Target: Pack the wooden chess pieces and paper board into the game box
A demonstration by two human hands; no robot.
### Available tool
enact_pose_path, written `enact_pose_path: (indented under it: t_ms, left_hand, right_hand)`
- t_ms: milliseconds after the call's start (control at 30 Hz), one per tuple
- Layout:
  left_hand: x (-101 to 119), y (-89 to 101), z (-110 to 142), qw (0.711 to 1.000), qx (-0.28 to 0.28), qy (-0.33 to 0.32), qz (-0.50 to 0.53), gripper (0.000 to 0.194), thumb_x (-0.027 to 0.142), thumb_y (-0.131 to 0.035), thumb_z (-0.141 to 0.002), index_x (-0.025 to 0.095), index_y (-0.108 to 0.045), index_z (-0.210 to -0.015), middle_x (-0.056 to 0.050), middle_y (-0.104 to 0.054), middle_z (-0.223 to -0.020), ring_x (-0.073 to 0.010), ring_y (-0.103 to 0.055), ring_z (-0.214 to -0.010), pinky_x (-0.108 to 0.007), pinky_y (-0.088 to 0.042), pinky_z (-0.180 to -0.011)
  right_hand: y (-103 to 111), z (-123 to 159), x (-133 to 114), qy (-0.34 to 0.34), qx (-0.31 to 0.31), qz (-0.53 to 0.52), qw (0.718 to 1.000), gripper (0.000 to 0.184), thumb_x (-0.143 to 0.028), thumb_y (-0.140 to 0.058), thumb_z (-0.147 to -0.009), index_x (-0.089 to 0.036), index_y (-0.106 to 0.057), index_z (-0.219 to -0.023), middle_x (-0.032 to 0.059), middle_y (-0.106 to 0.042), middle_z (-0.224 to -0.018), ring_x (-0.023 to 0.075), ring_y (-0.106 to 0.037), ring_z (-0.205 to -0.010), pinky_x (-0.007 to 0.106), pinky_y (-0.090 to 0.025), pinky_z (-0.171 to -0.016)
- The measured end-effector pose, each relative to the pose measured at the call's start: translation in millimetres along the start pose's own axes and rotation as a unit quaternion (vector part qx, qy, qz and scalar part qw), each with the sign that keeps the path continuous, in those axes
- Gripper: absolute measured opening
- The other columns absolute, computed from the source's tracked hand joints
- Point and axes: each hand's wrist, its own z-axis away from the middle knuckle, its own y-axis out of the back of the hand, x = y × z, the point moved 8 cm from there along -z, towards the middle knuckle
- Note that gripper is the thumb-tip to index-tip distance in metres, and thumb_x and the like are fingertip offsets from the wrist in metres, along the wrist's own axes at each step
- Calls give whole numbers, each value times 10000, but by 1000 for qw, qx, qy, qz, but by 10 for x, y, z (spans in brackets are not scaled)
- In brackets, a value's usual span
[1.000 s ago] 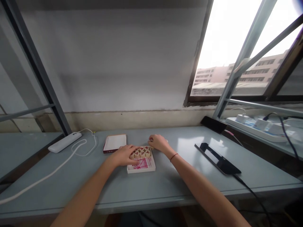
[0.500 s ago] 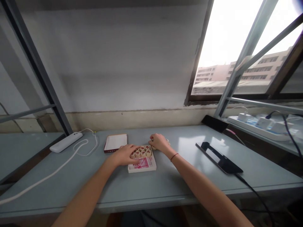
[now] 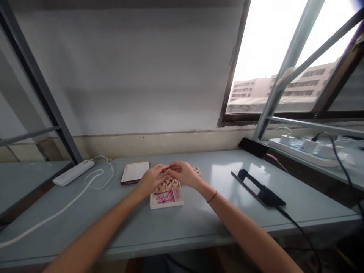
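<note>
A shallow white box (image 3: 167, 205) stands on the desk with several round cream xiangqi pieces (image 3: 168, 185) packed in its far half, their characters dark red. Pink lines show on the bare near part of its floor. My left hand (image 3: 153, 180) curves over the box's far left, its fingertips meeting those of the other hand. From the right my right hand (image 3: 184, 174) reaches over the far end, fingers bent together around what seems to be a xiangqi piece, mostly hidden. More loose pieces (image 3: 197, 170) lie on the desk just beyond that hand.
Left of the box lies an open lid (image 3: 135, 172) with a dark red edge. A white power bank (image 3: 74, 172) and its cable (image 3: 66, 206) are farther left. To the right is a black tablet (image 3: 257, 188) on a cable, with a power strip (image 3: 304, 151) behind.
My right hand has moved left from the desk beside the box to above the pieces. The fingers of both hands now meet there. The view has shifted slightly.
</note>
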Motion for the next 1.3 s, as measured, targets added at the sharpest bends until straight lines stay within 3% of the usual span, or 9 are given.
enact_pose_path:
  t_ms: [200,333,467,600,733,867,1033,1133,1300]
  left_hand:
    - [-85,60,72,1000,-20,7,6,228,396,-513,-833,196,-584,-915,-36,-605,-980,-167,-567,-897,-276,-442,-814]
    - [-95,85,217,997,-79,-23,-3,211,388,-508,-832,191,-584,-826,-34,-592,-970,-143,-566,-838,-260,-441,-795]
    - [-73,138,258,993,-104,-53,-26,170,343,-505,-838,197,-592,-842,-31,-586,-968,-140,-566,-869,-253,-427,-819]
    - [-124,225,220,995,-66,-52,-44,154,319,-511,-829,193,-597,-848,-37,-587,-960,-141,-568,-849,-252,-433,-784]
    - [-126,162,241,993,-100,-52,-28,126,301,-540,-803,187,-592,-784,-27,-592,-931,-140,-571,-836,-255,-431,-784]
    - [-68,97,279,989,-139,-39,-18,154,303,-576,-770,173,-554,-690,-29,-588,-956,-137,-571,-815,-249,-430,-761]
    - [26,-24,297,979,-185,-64,-60,101,271,-574,-753,176,-581,-719,-6,-601,-771,-120,-538,-673,-227,-395,-643]
    - [78,-82,315,972,-186,-105,-100,52,233,-597,-718,192,-625,-733,0,-607,-718,-138,-532,-697,-249,-382,-689]
    - [31,-5,316,976,-167,-101,-100,103,208,-583,-713,210,-659,-781,-18,-625,-845,-148,-550,-776,-250,-407,-738]
  right_hand:
    - [284,-31,96,-26,43,-9,999,310,-389,-587,-735,-162,-572,-945,77,-642,-951,137,-623,-646,239,-492,-543]
    - [695,51,16,-21,97,179,979,180,-272,-483,-744,-177,-592,-850,29,-629,-814,107,-553,-584,211,-414,-524]
    - [942,131,53,-31,45,332,942,196,-213,-415,-727,-174,-605,-697,16,-606,-723,117,-496,-626,215,-369,-576]
    - [1130,197,244,-88,34,346,934,260,-229,-338,-764,-175,-584,-697,21,-588,-693,130,-481,-631,220,-355,-566]
    - [1154,215,361,-99,40,312,944,212,-267,-395,-766,-182,-583,-815,30,-599,-811,119,-493,-637,218,-375,-568]
    - [1055,196,354,-76,45,254,963,200,-294,-535,-705,-184,-556,-870,38,-589,-899,97,-499,-605,214,-385,-542]
    - [625,167,251,-36,-37,192,980,216,-232,-544,-704,-178,-557,-913,-2,-560,-705,87,-487,-535,207,-382,-519]
    - [333,180,9,70,-6,239,968,219,-176,-560,-681,-187,-582,-898,7,-569,-810,80,-494,-600,203,-393,-585]
    - [-217,285,-216,157,-55,293,941,217,-154,-583,-696,-193,-569,-908,-6,-588,-747,100,-509,-624,203,-388,-609]
